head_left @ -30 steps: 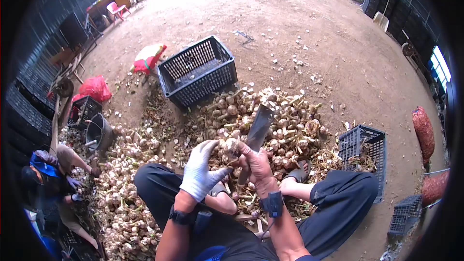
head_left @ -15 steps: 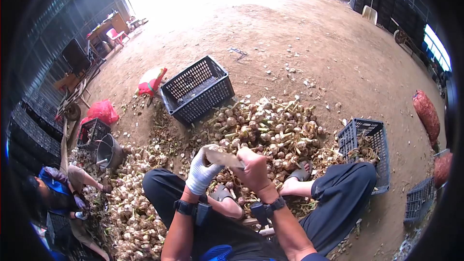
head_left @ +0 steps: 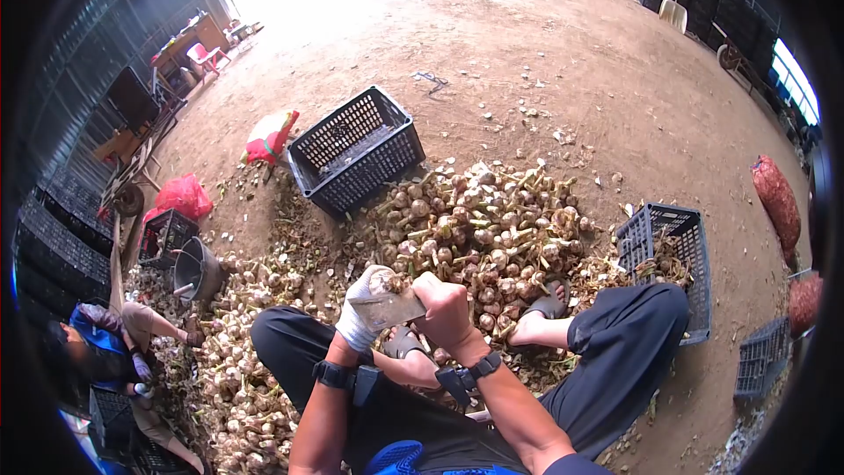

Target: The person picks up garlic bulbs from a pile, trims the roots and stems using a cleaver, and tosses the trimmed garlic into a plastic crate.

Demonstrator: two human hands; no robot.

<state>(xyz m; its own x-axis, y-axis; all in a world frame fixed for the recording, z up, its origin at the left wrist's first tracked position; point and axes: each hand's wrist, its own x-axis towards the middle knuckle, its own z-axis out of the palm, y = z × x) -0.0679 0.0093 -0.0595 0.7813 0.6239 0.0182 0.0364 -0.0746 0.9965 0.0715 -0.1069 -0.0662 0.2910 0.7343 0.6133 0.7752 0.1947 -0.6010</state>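
My left hand (head_left: 359, 310), in a white glove, is closed around a garlic bulb (head_left: 384, 281) whose root side shows at the top. A flat metal blade (head_left: 389, 309) lies across the front of the bulb. Bare and closed, my right hand (head_left: 447, 310) grips the blade's handle end, just right of the glove. Beyond both hands spreads a heap of garlic with stems (head_left: 492, 229). Another pile of bulbs (head_left: 242, 387) lies left of my knee.
A black crate (head_left: 356, 154) stands ahead; another crate (head_left: 694, 255) with dry scraps is on the right. At left are a bucket (head_left: 200, 271), a red bag (head_left: 183, 196) and a seated co-worker (head_left: 105, 334). A filled red net sack (head_left: 777, 202) lies far right.
The blade has tilted from near the bulb's top to lower across its front, its flat face now showing. My right hand has shifted slightly left, and the view has moved a little.
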